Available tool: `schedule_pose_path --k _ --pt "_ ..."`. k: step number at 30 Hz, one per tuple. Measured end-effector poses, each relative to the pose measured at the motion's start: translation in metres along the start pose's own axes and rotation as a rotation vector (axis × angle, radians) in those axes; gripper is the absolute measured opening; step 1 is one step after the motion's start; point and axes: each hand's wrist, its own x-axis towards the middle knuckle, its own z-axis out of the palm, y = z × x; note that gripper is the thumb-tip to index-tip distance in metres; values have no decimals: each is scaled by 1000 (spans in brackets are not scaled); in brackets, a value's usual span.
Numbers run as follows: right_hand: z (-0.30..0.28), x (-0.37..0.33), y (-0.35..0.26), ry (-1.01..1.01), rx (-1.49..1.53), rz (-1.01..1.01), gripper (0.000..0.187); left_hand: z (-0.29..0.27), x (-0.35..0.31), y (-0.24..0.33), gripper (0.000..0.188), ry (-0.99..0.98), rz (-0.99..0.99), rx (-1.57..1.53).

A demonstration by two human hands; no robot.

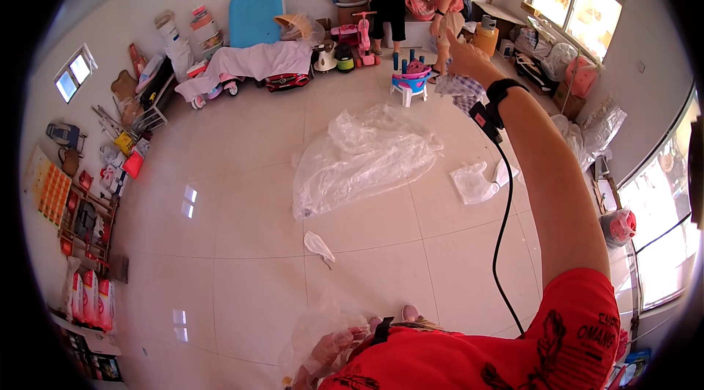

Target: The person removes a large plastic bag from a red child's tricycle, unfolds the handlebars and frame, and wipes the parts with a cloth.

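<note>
My right arm reaches far forward across the right side. At its end my right hand (469,61) has one finger stretched out. A blue-and-white checked cloth (462,88) sits right under its palm and seems to hang from the other, curled fingers, which are mostly hidden. A black band with a small cabled device (484,123) is on that wrist. Low in the view my left hand (334,346) is bent in front of my red shirt, closed around a crumpled clear plastic bag (304,339) that partly covers it.
A large clear plastic sheet (363,159) lies on the tiles, with a white bag (473,183) and a white scrap (318,245) nearby. Beyond stand a small stool (408,94), a pink scooter (364,38) and two people. Piled goods line both walls.
</note>
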Motion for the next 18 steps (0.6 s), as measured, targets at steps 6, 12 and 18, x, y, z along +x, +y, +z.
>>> schedule_pose_path --k 6,12,18 --pt "4 -6 3 0 -3 -12 103 3 2 4 42 54 -74 -104" --pt "6 -25 1 4 8 -38 104 -4 1 -1 42 38 -55 -5" --pt "16 -30 17 -34 -7 16 104 4 -1 4 42 38 -64 -70"
